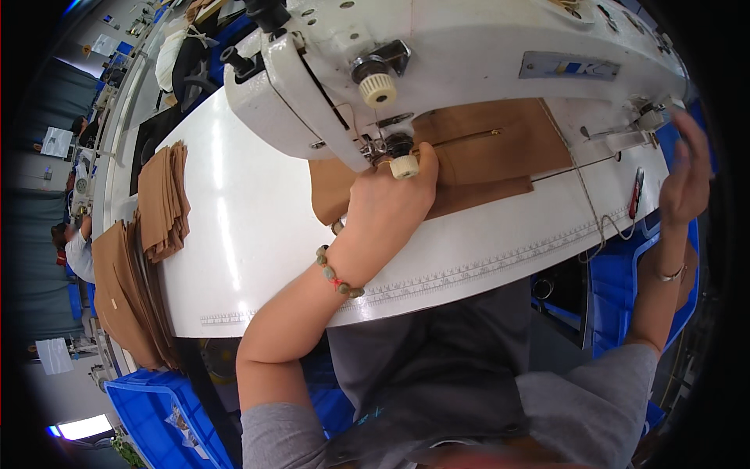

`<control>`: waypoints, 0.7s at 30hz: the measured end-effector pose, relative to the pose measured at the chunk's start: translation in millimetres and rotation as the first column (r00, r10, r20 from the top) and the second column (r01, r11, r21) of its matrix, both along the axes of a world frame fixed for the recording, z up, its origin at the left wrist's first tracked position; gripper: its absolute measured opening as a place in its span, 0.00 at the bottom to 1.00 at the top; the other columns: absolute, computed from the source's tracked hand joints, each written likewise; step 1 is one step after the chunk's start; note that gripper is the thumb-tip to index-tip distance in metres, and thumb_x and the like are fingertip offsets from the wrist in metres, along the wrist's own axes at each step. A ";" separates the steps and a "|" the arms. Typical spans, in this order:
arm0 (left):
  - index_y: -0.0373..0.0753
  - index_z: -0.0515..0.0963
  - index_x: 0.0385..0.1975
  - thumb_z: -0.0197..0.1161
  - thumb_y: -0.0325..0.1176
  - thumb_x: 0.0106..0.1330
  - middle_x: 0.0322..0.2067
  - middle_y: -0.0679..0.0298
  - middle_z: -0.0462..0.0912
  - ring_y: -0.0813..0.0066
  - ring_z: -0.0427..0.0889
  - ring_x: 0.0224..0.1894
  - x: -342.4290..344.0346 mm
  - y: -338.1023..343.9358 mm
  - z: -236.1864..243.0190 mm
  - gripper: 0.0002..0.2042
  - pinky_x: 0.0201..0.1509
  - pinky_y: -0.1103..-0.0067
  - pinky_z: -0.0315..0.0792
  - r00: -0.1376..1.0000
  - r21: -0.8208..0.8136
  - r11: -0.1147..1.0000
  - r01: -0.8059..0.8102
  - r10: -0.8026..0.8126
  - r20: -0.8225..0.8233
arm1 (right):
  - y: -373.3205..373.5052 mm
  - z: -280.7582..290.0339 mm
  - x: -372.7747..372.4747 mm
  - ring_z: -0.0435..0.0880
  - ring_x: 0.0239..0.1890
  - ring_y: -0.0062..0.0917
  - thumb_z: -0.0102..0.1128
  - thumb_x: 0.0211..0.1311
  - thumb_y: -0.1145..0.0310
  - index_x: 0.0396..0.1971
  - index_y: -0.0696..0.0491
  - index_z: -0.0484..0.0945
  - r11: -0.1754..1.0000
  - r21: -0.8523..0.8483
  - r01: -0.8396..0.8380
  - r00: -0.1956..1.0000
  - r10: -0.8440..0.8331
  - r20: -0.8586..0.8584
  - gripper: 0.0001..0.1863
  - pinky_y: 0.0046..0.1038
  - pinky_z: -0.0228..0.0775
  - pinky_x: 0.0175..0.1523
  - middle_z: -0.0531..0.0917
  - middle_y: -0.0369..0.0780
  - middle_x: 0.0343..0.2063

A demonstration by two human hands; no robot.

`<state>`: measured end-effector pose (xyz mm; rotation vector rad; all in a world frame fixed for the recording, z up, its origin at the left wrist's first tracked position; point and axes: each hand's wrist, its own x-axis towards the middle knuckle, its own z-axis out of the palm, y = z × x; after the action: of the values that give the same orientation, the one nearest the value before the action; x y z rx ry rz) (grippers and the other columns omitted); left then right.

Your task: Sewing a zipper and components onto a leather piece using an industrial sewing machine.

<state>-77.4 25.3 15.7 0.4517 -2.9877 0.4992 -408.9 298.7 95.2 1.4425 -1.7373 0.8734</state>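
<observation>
A white sewing machine point(461, 55) stands over a white table, and a brown fabric piece point(500, 152) lies under its arm. A dark zipper-like strip point(461, 141) with a gold-coloured end runs across the fabric. Right at the needle and presser foot point(376, 148), my left hand point(391, 191) rests over the cloth with its fingers bent inward. The machine's head and a cream knob point(405, 166) partly hide the fingertips, so what they pinch does not show. Beside the machine's right end, my right hand point(686, 176) is raised, fingers stretched out and holding nothing.
Stacks of brown fabric pieces point(162, 203) lie at the table's left side. A ruler strip point(484, 262) follows the front edge. Red-and-black snips point(637, 191) and a loose cord point(590, 203) lie at right. Blue bins point(156, 406) stand below; other people work at far left.
</observation>
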 end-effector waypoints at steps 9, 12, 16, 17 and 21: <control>0.39 0.79 0.53 0.62 0.27 0.60 0.42 0.67 0.87 0.75 0.88 0.34 -1.4 -5.3 -6.1 0.19 0.26 0.79 0.79 0.968 -0.058 0.996 0.067 -0.079 -0.237 | -94.2 -64.9 164.5 0.85 0.40 0.36 0.72 0.55 0.58 0.36 0.57 0.82 0.615 0.363 -0.701 0.671 0.740 0.042 0.18 0.36 0.82 0.46 0.84 0.42 0.38; 0.40 0.82 0.50 0.62 0.27 0.58 0.40 0.66 0.88 0.73 0.87 0.32 0.0 -0.1 1.5 0.18 0.27 0.79 0.79 0.947 0.046 0.992 0.118 -0.098 -0.307 | -116.7 -84.1 184.1 0.85 0.48 0.38 0.70 0.59 0.56 0.43 0.57 0.82 0.556 0.371 -0.744 0.639 0.754 0.150 0.20 0.39 0.80 0.53 0.85 0.42 0.43; 0.36 0.82 0.46 0.64 0.27 0.53 0.35 0.64 0.86 0.72 0.83 0.26 5.9 1.9 11.3 0.18 0.27 0.79 0.77 0.829 0.011 0.969 0.248 -0.206 -0.520 | -148.7 -85.9 177.7 0.83 0.55 0.40 0.68 0.63 0.56 0.51 0.55 0.81 0.440 0.567 -0.697 0.695 0.611 0.380 0.22 0.41 0.76 0.60 0.85 0.42 0.50; 0.38 0.83 0.47 0.64 0.26 0.53 0.36 0.66 0.88 0.71 0.83 0.24 8.1 1.1 12.8 0.19 0.27 0.79 0.78 0.835 0.021 0.972 0.235 -0.190 -0.516 | -158.8 -85.5 172.3 0.83 0.55 0.39 0.67 0.64 0.56 0.53 0.53 0.81 0.416 0.596 -0.687 0.722 0.484 0.494 0.23 0.40 0.75 0.62 0.85 0.42 0.51; 0.40 0.84 0.49 0.66 0.25 0.52 0.39 0.67 0.90 0.74 0.83 0.24 15.1 -1.3 11.0 0.21 0.27 0.79 0.78 0.849 0.022 0.971 0.238 -0.196 -0.491 | -182.0 -82.1 139.9 0.83 0.56 0.39 0.67 0.65 0.56 0.55 0.52 0.81 0.397 0.697 -0.598 0.777 0.071 0.626 0.23 0.40 0.74 0.63 0.85 0.42 0.52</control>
<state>-62.2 24.0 26.7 0.1965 -2.5277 0.1992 -269.0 116.6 13.1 2.5402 -2.5522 0.5509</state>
